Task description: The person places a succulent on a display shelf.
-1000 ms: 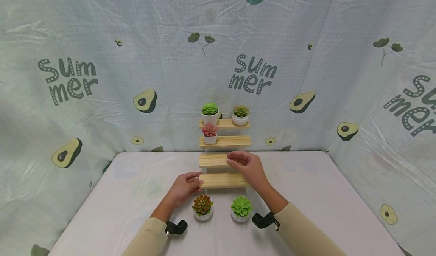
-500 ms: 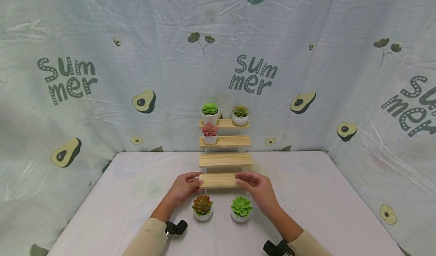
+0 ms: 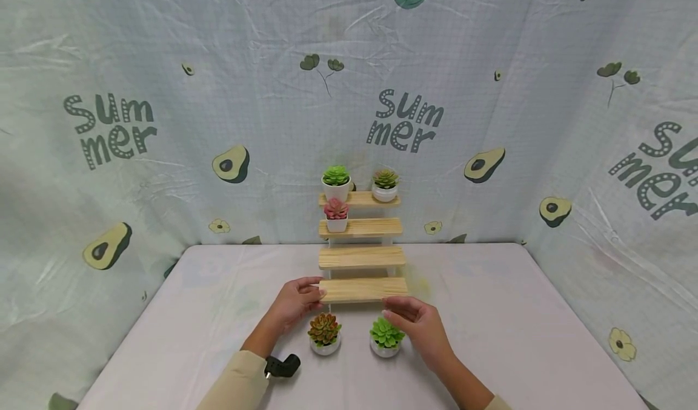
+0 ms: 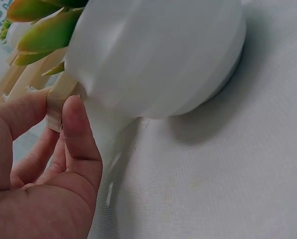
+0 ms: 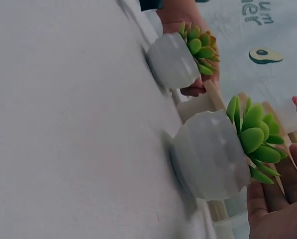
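Basically, the left hand (image 3: pixel 297 299) pinches the left end of the lowest step (image 3: pixel 362 290) of a wooden stand (image 3: pixel 362 257), thumb and fingers closed on the board, presumably to steady it. Right hand (image 3: pixel 420 324) is at the bright green succulent (image 3: pixel 386 331), thumb and fingers spread apart, gripping nothing; right wrist view has its fingers just behind the leaves, contact can't be told. That plant's white pot sits upright on the surface (image 3: pixel 491 313), in front of the stand's right end. The brown-green succulent (image 3: pixel 324 331) matches it at the left end, near the left hand, so probably both were set within easy reach. Top step: green succulent (image 3: pixel 336 183) left, olive succulent (image 3: pixel 385 185) right; red succulent (image 3: pixel 336 215) on the left of the step below, its right part bare. Lower two steps carry no pots. Room-wise: stand is toward the far edge, backdrop (image 3: pixel 349 107) behind, so access is best from the front; wide margins left and right. Gap between the two front pots looks roomy; tightest spot is pot to lowest step.
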A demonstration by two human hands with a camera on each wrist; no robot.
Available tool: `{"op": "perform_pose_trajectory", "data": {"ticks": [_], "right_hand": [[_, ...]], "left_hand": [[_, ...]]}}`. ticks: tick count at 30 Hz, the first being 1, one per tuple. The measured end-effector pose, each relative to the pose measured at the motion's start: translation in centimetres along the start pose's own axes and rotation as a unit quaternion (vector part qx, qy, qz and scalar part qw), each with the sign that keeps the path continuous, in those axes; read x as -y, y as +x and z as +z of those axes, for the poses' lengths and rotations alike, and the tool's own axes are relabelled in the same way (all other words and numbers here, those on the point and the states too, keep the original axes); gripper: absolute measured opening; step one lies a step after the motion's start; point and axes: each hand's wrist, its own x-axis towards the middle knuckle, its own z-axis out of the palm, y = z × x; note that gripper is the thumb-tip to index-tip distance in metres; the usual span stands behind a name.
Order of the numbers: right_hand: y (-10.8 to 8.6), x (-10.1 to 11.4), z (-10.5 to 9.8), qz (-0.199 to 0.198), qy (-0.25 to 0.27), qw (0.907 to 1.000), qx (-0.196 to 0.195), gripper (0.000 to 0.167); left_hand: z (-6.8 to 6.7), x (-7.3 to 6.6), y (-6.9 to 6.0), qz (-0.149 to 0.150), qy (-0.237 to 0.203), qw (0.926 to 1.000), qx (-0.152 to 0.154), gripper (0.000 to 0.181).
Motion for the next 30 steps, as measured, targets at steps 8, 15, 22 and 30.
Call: {"op": "perform_pose_trajectory", "data": {"ticks": [8, 15, 22, 30], "right_hand": [[-0.5, -0.8, -0.2, -0.013, 0.003, 0.9993, 0.034, 0.047], [-0.9, -1.4, -0.4, -0.004, -0.007, 0.9982, 0.059, 0.054], [-1.4, -1.7, -0.8, -0.015, -0.03, 0.9954, 0.089, 0.062], [-1.6, -1.9, -1.1, -0.012, -0.053, 0.993, 0.105, 0.076]], "left_hand": [[0.1, 0.1, 0.1, 0.005, 0.0, 1.0, 0.0, 0.045], [0.1, 0.2, 0.2, 0.006, 0.006, 0.9999, -0.007, 0.044], [0.0, 0.3, 0.2, 0.01, 0.005, 0.9999, -0.001, 0.045], [-0.1, 0.4, 0.3, 0.01, 0.003, 0.9999, 0.0, 0.045]]}}
